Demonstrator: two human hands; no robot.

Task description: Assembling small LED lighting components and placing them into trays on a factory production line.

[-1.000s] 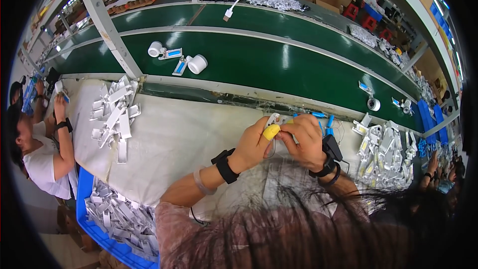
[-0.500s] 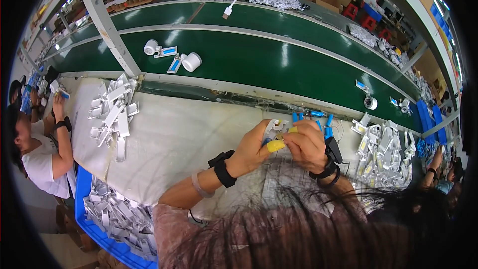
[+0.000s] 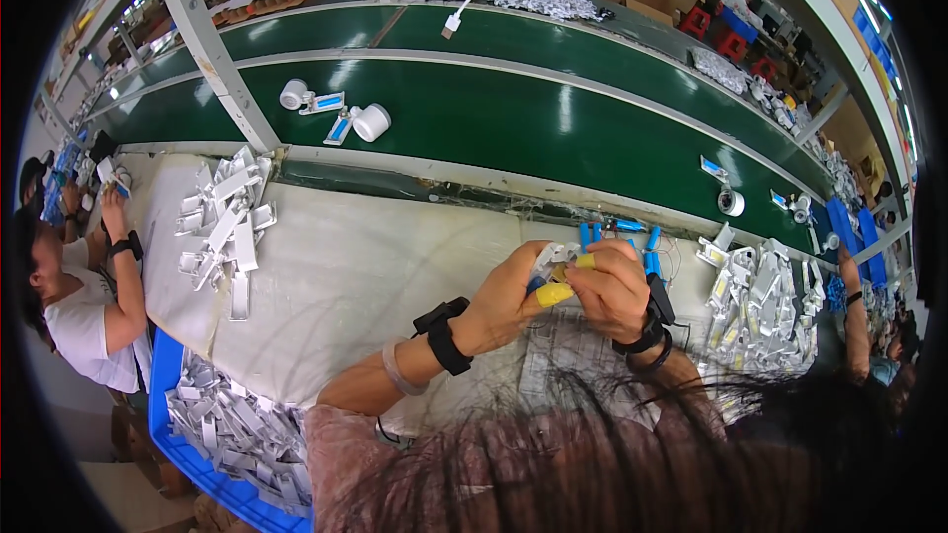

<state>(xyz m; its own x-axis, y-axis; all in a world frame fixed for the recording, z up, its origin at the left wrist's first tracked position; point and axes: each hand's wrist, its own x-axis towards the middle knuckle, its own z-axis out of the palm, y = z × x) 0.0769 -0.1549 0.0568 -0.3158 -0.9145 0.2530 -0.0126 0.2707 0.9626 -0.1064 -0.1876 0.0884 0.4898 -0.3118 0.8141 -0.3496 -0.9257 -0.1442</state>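
My left hand (image 3: 502, 298) is closed around a small white plastic housing (image 3: 555, 257), with a yellow cover on its thumb. A bit of blue shows beside that thumb, under the housing. Against the housing's right side, my right hand (image 3: 614, 294) has its fingertips pinched together, one of them in a yellow cover. What those fingertips hold is too small and too hidden to name. Just beyond my hands lie several blue cylindrical battery cells (image 3: 653, 253) with thin wires.
White plastic housings are heaped at right (image 3: 765, 301) and left (image 3: 232, 222); more fill a blue bin (image 3: 178, 449). A green conveyor belt (image 3: 474, 104) carries white round lamp heads (image 3: 371, 122) with blue cells. A cable (image 3: 464, 5) hangs above. Co-workers (image 3: 94, 306) sit on both sides.
My hands have shifted slightly down and right, still together at the white housing. Parts on the belt have slid a little left. At right, a co-worker's arm has reached up toward the belt.
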